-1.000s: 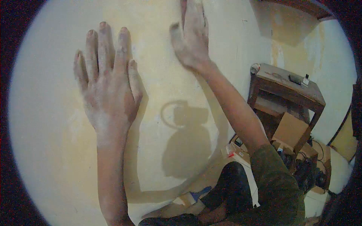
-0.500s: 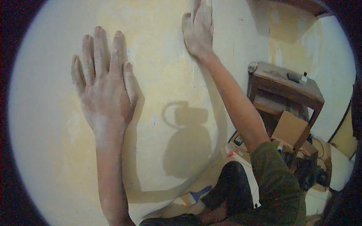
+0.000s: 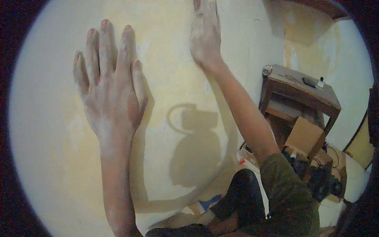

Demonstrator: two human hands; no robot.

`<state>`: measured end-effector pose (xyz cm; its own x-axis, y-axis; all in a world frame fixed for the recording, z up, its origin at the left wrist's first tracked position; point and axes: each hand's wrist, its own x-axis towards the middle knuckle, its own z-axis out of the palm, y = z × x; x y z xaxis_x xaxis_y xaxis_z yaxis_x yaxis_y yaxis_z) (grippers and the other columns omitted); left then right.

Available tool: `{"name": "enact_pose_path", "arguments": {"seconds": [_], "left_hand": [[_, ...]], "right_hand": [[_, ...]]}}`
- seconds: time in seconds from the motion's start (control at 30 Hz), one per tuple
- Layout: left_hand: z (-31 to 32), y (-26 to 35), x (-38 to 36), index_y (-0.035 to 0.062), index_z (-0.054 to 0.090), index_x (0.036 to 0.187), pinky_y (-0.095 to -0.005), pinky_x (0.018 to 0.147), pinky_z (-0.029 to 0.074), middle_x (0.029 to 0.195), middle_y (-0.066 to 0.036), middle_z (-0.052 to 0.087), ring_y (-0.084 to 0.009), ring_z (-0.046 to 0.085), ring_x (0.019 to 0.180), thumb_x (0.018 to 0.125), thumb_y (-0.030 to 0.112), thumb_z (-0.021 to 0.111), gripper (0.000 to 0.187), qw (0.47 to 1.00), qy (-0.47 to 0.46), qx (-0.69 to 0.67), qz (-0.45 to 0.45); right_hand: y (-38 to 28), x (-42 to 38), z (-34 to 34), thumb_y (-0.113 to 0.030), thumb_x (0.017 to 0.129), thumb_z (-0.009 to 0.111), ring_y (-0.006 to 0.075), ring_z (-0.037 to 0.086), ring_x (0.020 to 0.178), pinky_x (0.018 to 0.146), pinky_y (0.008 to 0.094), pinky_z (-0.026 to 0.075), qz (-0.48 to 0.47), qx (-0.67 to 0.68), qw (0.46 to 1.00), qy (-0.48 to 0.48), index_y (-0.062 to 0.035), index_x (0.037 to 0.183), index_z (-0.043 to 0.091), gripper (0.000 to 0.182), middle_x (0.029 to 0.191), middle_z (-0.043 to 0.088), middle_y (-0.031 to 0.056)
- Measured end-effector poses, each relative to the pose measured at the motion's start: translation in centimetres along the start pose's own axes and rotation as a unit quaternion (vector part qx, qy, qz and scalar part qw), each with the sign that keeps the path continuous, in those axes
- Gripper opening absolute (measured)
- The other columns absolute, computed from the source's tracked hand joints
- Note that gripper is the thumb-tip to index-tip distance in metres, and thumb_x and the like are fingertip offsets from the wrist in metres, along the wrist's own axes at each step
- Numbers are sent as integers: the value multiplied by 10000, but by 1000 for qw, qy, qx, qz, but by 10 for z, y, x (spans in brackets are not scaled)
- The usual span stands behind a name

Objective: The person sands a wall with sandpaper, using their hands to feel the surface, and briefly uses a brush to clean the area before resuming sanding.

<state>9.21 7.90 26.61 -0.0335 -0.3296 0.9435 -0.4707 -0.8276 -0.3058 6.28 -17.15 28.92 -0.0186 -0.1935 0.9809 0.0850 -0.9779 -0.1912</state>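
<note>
My left hand point(image 3: 112, 93) lies palm-down on the pale, patchy yellow-white wall point(image 3: 158, 79), its fingers stretched out and spread. Whitish dust coats the back of it, and it holds nothing I can see. Higher up, my right hand point(image 3: 206, 41) is against the same wall, also dusty, with fingers extended upward. The top of the view cuts off its fingertips, and anything under its palm is hidden. Between the two forearms, the shadow of my head falls on the wall.
A dark wooden table point(image 3: 304, 79) stands to the right with small items on top. Below it are an open cardboard box point(image 3: 304, 135) and dark clutter. Near my bent knee point(image 3: 242, 189) lies a blue-handled thing point(image 3: 210, 201) resembling a paintbrush. A shelf edge shows at upper right.
Both hands have slid slightly up the wall. My right hand's thumb no longer stands out to the side, and more of its fingertips are out of view.
</note>
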Motion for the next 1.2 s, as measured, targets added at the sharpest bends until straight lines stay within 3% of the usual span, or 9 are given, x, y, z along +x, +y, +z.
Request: {"name": "enact_pose_path", "arguments": {"seconds": [0.07,0.17,0.27,0.47,0.57,0.77,0.87,1.07,1.2], "left_hand": [[0,0,0,264,397,1597,-469,1298,123,1709,-39,269,-258,214,1580,1037,310,466,566,1000,10,-6,-10],[-4,2,3,267,425,1581,-469,1301,132,1702,-38,284,-248,230,1574,1029,315,473,556,1000,13,-5,-7],[-5,4,6,262,426,1581,-473,1301,135,1701,-45,285,-252,235,1572,1031,312,470,554,1000,13,-7,1],[5,4,3,260,403,1592,-475,1305,114,1709,-44,263,-252,214,1580,1032,321,474,568,999,14,-28,-6],[4,1,1,245,373,1609,-489,1295,122,1710,-65,261,-281,207,1583,1043,298,474,578,1000,10,-26,4],[-2,1,-1,237,367,1614,-498,1287,133,1709,-83,262,-306,208,1582,1050,283,480,578,1000,6,-22,11],[2,-1,1,236,377,1610,-497,1288,131,1710,-84,261,-307,209,1581,1048,285,486,575,999,3,-31,9],[2,0,-2,238,379,1611,-496,1287,131,1712,-82,258,-310,210,1581,1040,286,497,584,999,7,-37,2],[10,-2,-6,238,378,1611,-496,1286,132,1711,-82,260,-310,217,1579,1035,281,500,590,999,6,-36,2]], "right_hand": [[1,-45,3,-255,1053,475,404,234,1551,1258,621,100,-78,-9,996,46,-80,1614,307,611,1632,350,222],[-27,-97,-37,-255,1087,396,389,311,1531,1262,585,69,-46,-141,987,-66,-124,1552,462,488,1600,419,226],[-36,-84,-64,-208,1064,431,381,356,1504,1249,623,71,3,-147,979,-142,-168,1543,477,483,1567,462,216],[-40,-82,-67,-158,1013,527,396,530,1324,1169,536,312,-77,-193,969,-137,-24,1446,518,454,1444,532,252],[-45,-82,-66,-151,995,565,422,530,1301,1109,511,385,-69,-186,969,-147,49,1420,491,476,1415,534,267],[-48,-54,-57,-259,1011,591,460,417,1429,1173,507,362,18,7,988,-153,28,1526,349,637,1478,491,289],[-13,-27,-37,-287,1003,609,455,337,1494,1219,507,309,-82,29,992,-97,36,1567,278,729,1528,445,301],[-26,-54,-15,-363,922,713,473,292,1511,1250,517,254,-196,-144,969,-54,49,1562,319,856,1577,382,302],[-31,-97,-23,-390,882,719,461,295,1513,1249,493,259,-264,59,946,-177,57,1556,339,893,1607,343,292]]}}
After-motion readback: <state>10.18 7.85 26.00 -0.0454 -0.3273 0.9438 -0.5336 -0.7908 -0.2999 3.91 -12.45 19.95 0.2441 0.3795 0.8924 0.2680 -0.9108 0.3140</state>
